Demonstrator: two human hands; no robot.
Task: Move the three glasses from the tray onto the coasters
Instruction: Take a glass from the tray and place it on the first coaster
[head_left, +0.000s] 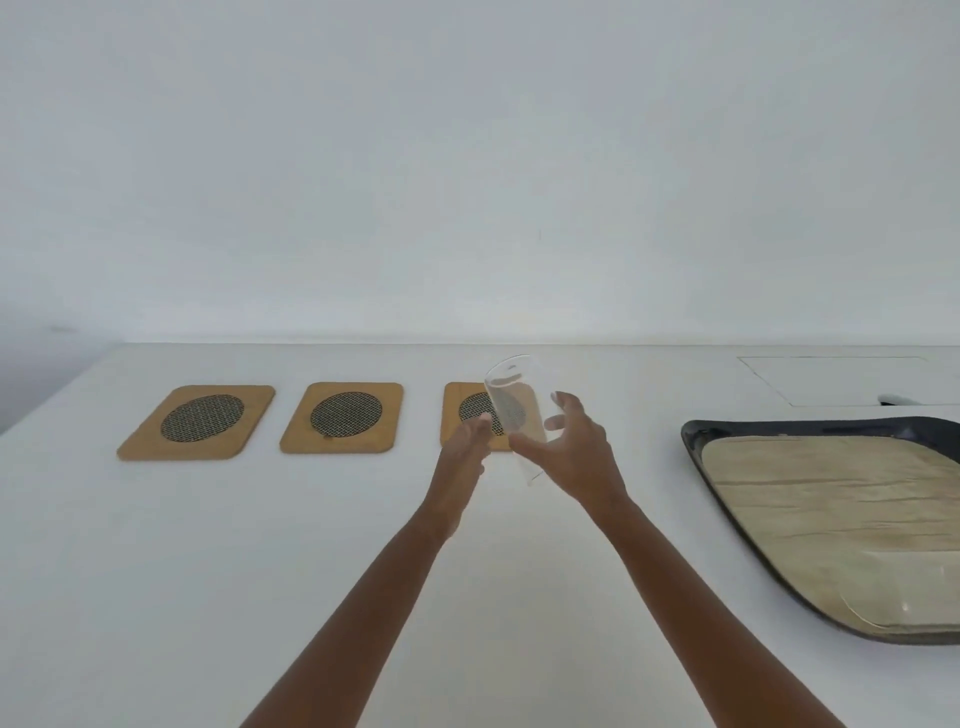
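A clear glass (511, 395) is tilted in the air over the right coaster (451, 397), partly hiding it. My right hand (571, 452) is shut on the glass from its right side. Just left of the glass's lower part, my left hand (462, 457) has its fingers stretched out; I cannot tell if they touch it. The left coaster (200, 421) and the middle coaster (343, 418), cork with dark mesh ovals, are bare. The dark tray (696, 441) with a beige liner lies at the right. A faint clear glass outline (893, 592) shows at its near end.
The white table runs back to a plain white wall. A rectangular inset panel (831, 379) sits in the tabletop behind the tray. The table's left edge slants away beside the left coaster.
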